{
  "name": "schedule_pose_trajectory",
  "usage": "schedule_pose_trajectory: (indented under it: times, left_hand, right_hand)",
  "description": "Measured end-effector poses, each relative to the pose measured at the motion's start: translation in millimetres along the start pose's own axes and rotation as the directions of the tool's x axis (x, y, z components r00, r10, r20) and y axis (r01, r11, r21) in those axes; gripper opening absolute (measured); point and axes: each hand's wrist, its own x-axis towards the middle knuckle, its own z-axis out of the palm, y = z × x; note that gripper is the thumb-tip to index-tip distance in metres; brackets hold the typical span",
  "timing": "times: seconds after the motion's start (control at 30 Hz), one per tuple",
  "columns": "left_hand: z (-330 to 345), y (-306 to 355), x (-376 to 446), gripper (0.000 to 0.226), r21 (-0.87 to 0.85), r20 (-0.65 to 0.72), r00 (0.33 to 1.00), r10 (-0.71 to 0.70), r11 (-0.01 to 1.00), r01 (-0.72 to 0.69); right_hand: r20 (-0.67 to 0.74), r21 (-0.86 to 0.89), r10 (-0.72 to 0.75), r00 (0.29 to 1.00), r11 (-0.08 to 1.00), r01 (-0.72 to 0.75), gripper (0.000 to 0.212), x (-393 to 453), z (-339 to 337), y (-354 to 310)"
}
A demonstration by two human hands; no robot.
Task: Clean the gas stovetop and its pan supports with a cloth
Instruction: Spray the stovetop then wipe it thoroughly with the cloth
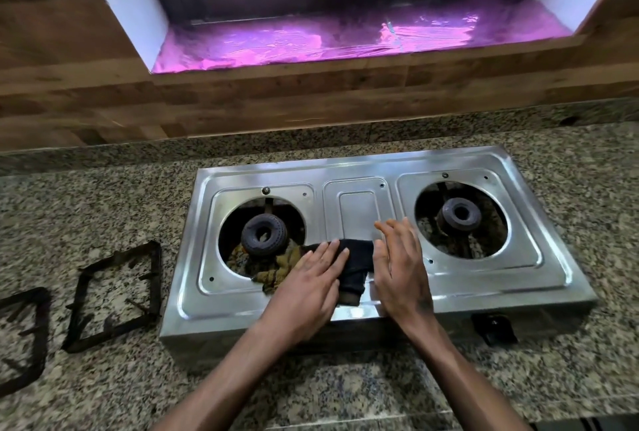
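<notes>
A steel two-burner gas stovetop point(356, 202) sits on the granite counter with both pan supports taken off. A dark cloth with a yellow-patterned part point(352, 264) lies on its front middle, spilling into the left burner opening point(262, 235). My left hand point(311, 282) presses flat on the cloth, fingers together. My right hand point(397, 264) rests flat beside the cloth's right edge, fingers spread on the steel. The right burner point(460, 214) is uncovered. Two black square pan supports point(116, 296) point(20, 337) lie on the counter to the left of the stove.
The granite counter point(103, 195) runs on all sides of the stove. A black control knob point(492, 327) sticks out of the stove's front right. Behind are a wood-look wall and a window sill lined with purple foil point(345, 40).
</notes>
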Motion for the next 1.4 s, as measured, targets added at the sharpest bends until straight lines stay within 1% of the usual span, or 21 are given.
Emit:
schedule_pose_trajectory:
  times: [0.13,0.23,0.37,0.47,0.6,0.67,0.73,0.8,0.87,0.93,0.97,1.0,1.03,1.07,1.1,1.13,1.2,1.27,1.3,1.33,1.4]
  left_hand:
    - [-0.7,6.2,53.2,0.061,0.032,-0.032,0.996,-0.080,0.996,0.081]
    - [3.5,15.0,67.9,0.059,0.026,-0.057,0.993,-0.104,0.994,0.106]
    - [6.2,21.3,22.8,0.061,-0.022,-0.062,0.998,0.002,1.000,-0.003]
    - [8.3,21.6,4.5,0.058,-0.034,-0.081,0.997,0.020,0.999,-0.023]
    - [-0.1,15.8,62.5,0.058,-0.004,-0.067,0.996,-0.059,0.998,0.058]
    - [-5.7,13.7,96.9,0.058,0.007,-0.058,0.992,-0.112,0.994,0.112]
    - [-6.8,14.7,110.3,0.058,0.016,-0.042,0.992,-0.123,0.992,0.123]
    - [-3.8,16.8,95.7,0.058,0.037,-0.017,0.998,-0.055,0.998,0.056]
    - [-2.5,16.9,64.3,0.058,0.030,0.051,0.996,0.068,0.997,-0.070]
    - [-4.2,18.3,37.3,0.056,-0.047,0.126,0.977,0.170,0.985,-0.165]
    - [-9.6,17.6,27.9,0.054,-0.116,0.139,0.968,0.208,0.974,-0.193]
    - [-17.4,13.8,19.4,0.051,-0.208,0.120,0.969,0.217,0.960,-0.190]
    - [-26.6,7.6,11.3,0.048,-0.300,0.063,0.980,0.189,0.940,-0.163]
    - [-35.4,-0.3,4.1,0.045,-0.364,-0.020,0.992,0.122,0.923,-0.121]
    - [-42.6,-11.3,-5.8,0.044,-0.403,-0.126,0.992,0.020,0.912,-0.069]
    - [-47.4,-23.4,-13.4,0.042,-0.420,-0.223,0.970,-0.092,0.907,-0.010]
    - [-50.9,-50.7,-30.1,0.042,-0.419,-0.357,0.875,-0.327,0.893,0.163]
    - [-47.2,-75.6,-40.8,0.045,-0.374,-0.397,0.766,-0.505,0.852,0.368]
    - [-42.9,-86.2,-44.9,0.049,-0.330,-0.380,0.738,-0.558,0.827,0.455]
    - [-36.7,-94.8,-48.0,0.052,-0.269,-0.353,0.735,-0.580,0.815,0.514]
    - [-25.4,-106.7,-54.6,0.057,-0.138,-0.309,0.763,-0.568,0.821,0.555]
  right_hand:
    - [0.008,0.006,0.000,1.000,1.000,0.000,0.052,0.3,-1.3,-0.9]
    - [-0.012,0.018,0.019,1.000,1.000,-0.019,0.050,-0.3,-1.6,0.6]
    - [-0.066,0.071,0.031,0.997,0.997,-0.026,0.050,-1.2,-2.8,1.9]
    - [-0.092,0.087,0.048,0.995,0.995,-0.040,0.046,-1.3,-2.0,0.2]
    - [-0.089,0.057,0.070,0.994,0.996,-0.065,0.051,-1.3,-2.4,-0.2]
    - [-0.095,0.061,0.071,0.993,0.996,-0.065,0.049,-1.4,-2.9,-1.4]
    - [-0.098,0.078,0.078,0.992,0.994,-0.071,0.047,-1.1,-2.8,-1.0]
    - [-0.103,0.090,0.091,0.991,0.993,-0.082,0.047,-0.5,-3.2,-0.3]
    - [-0.088,0.091,0.085,0.993,0.993,-0.077,0.045,-0.5,-3.1,-1.0]
    - [-0.036,0.063,0.036,0.999,0.997,-0.034,0.041,-1.7,-3.4,-0.1]
    - [-0.011,0.045,0.005,1.000,0.999,-0.005,0.041,-2.1,-3.9,-0.2]
    - [0.016,0.029,-0.027,1.000,0.999,0.027,0.042,-2.5,-4.6,-1.6]
    - [0.047,0.007,-0.064,0.997,0.998,0.063,0.043,-2.5,-5.1,-3.7]
    - [0.089,-0.015,-0.104,0.991,0.994,0.106,0.044,-1.9,-5.7,-5.1]
    - [0.149,-0.035,-0.159,0.976,0.985,0.166,0.047,-1.8,-4.7,-7.7]
    - [0.218,-0.052,-0.215,0.952,0.972,0.231,0.050,-0.8,-3.8,-9.5]
    - [0.393,-0.106,-0.305,0.867,0.922,0.373,0.056,2.6,3.7,-17.2]
    - [0.543,-0.184,-0.350,0.764,0.838,0.514,0.058,8.0,13.5,-23.9]
    - [0.590,-0.213,-0.365,0.721,0.791,0.574,0.058,10.5,17.8,-25.7]
    - [0.624,-0.224,-0.378,0.684,0.752,0.620,0.057,11.3,19.5,-25.9]
    - [0.664,-0.207,-0.405,0.628,0.707,0.676,0.059,6.8,17.6,-23.2]
